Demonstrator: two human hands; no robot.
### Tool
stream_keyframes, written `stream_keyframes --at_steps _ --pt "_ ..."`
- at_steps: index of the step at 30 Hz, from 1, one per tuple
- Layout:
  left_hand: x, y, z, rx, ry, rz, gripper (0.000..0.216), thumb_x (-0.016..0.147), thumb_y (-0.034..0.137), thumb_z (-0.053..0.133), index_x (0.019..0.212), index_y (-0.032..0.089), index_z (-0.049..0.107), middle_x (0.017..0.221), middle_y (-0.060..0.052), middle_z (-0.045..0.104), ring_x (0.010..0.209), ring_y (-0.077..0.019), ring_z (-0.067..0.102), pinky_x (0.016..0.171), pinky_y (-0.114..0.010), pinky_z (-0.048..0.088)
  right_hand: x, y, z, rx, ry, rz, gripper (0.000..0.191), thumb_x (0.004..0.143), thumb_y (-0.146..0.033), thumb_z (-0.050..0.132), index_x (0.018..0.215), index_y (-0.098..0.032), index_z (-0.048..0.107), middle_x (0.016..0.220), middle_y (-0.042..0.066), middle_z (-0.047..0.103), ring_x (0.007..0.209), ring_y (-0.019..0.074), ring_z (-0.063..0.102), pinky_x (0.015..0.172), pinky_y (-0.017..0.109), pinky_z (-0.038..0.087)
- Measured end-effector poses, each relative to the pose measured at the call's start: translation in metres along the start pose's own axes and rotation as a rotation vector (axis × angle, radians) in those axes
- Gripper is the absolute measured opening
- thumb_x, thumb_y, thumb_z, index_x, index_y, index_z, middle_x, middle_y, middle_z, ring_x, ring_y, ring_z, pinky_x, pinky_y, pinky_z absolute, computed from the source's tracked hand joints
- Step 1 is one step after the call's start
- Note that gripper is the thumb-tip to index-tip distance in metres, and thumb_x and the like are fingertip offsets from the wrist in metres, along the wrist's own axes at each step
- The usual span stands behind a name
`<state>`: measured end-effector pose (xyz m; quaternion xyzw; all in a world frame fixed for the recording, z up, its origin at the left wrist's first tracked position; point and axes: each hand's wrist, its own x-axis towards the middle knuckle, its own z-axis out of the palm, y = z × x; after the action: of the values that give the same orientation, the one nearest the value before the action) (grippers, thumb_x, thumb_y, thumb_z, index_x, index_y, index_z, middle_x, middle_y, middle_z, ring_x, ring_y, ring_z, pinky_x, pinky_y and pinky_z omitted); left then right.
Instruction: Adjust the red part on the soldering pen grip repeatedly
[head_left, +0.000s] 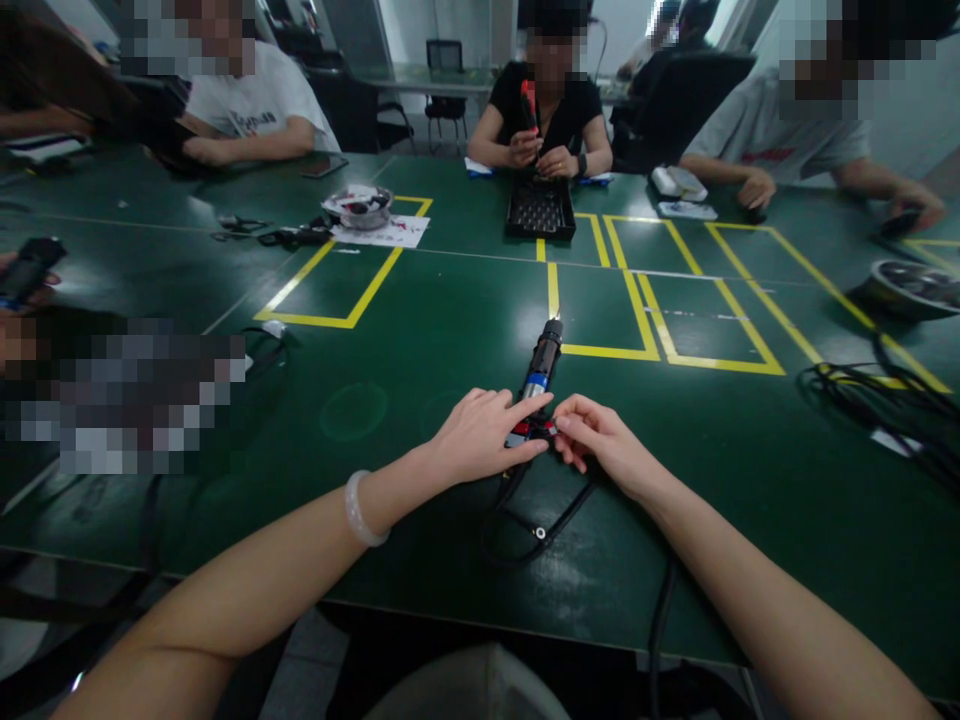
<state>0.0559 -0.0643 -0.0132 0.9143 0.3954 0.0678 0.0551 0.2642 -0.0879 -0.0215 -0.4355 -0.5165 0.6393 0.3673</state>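
An electric screwdriver (pixel 546 350), dark with a blue band and a silver section, lies on the green table with its bit pointing away from me. My left hand (pixel 480 435) rests across its rear part, index finger stretched over the body and thumb below, holding it. Close beside it, my right hand (pixel 600 440) is closed in a pinch at the rear end, by a small red and dark part; what sits between the fingertips is partly hidden. A black cable (pixel 566 515) loops below both hands, with a small light ring on it.
Yellow tape (pixel 611 352) marks rectangles on the table (pixel 420 340). Across from me a person holds a red-and-black tool (pixel 529 105) above a black tray (pixel 540 222). A bowl (pixel 360 208) stands on paper, and coiled cables (pixel 855 390) lie at right. Other people sit around.
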Motion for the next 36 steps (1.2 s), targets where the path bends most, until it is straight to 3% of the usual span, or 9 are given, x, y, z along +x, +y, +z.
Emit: stream_keyframes --at_steps 12,19,23,27,32,36 --pt "0.000 0.000 -0.003 0.025 -0.009 0.005 0.065 0.095 0.064 0.032 0.150 0.030 0.036 0.099 -0.007 0.060 0.091 -0.0227 0.058 0.081 -0.035 0.039 -0.001 0.002 -0.006 -0.193 -0.152 -0.172 0.018 0.086 -0.032 0.065 0.092 -0.019 0.055 0.082 0.000 0.054 0.064 0.0095 0.050 0.055 0.021 0.044" --pt "0.000 0.000 -0.002 0.034 0.002 0.011 0.065 0.095 0.064 0.030 0.150 0.030 0.036 0.099 -0.007 0.060 0.091 -0.0222 0.057 0.082 -0.034 0.039 -0.003 0.000 -0.007 -0.472 -0.136 -0.314 0.007 0.090 -0.024 0.058 0.095 -0.019 0.055 0.088 0.002 0.055 0.073 0.0122 0.053 0.060 0.023 0.044" --pt "0.000 0.000 -0.003 0.031 -0.003 0.015 0.067 0.095 0.066 0.030 0.151 0.030 0.036 0.098 -0.007 0.060 0.090 -0.0225 0.057 0.081 -0.035 0.039 -0.005 -0.001 -0.008 -0.577 -0.122 -0.306 0.016 0.088 -0.019 0.058 0.102 -0.020 0.052 0.088 0.001 0.057 0.071 0.0131 0.056 0.060 0.024 0.045" --pt "0.000 -0.001 -0.003 0.025 -0.009 0.013 0.068 0.094 0.067 0.029 0.151 0.030 0.035 0.098 -0.007 0.060 0.090 -0.0223 0.058 0.081 -0.035 0.039 -0.004 -0.001 -0.010 -0.689 -0.109 -0.299 0.010 0.087 -0.019 0.058 0.097 -0.019 0.055 0.081 0.000 0.058 0.068 0.0134 0.057 0.058 0.024 0.044" --pt "0.000 -0.001 -0.004 0.029 -0.017 0.013 0.068 0.094 0.067 0.031 0.150 0.030 0.036 0.100 -0.007 0.060 0.091 -0.0225 0.058 0.081 -0.034 0.039 -0.004 -0.004 -0.012 -0.783 -0.079 -0.404 0.009 0.086 -0.018 0.060 0.095 -0.019 0.059 0.091 0.003 0.057 0.076 0.0145 0.057 0.063 0.025 0.045" --pt "0.000 0.000 -0.004 0.029 -0.013 0.009 0.067 0.094 0.067 0.030 0.151 0.031 0.035 0.099 -0.007 0.060 0.091 -0.0226 0.058 0.080 -0.034 0.040 -0.005 -0.006 -0.010 -0.772 -0.081 -0.358 0.008 0.087 -0.017 0.060 0.094 -0.019 0.058 0.075 -0.001 0.054 0.065 0.0127 0.052 0.059 0.024 0.042"
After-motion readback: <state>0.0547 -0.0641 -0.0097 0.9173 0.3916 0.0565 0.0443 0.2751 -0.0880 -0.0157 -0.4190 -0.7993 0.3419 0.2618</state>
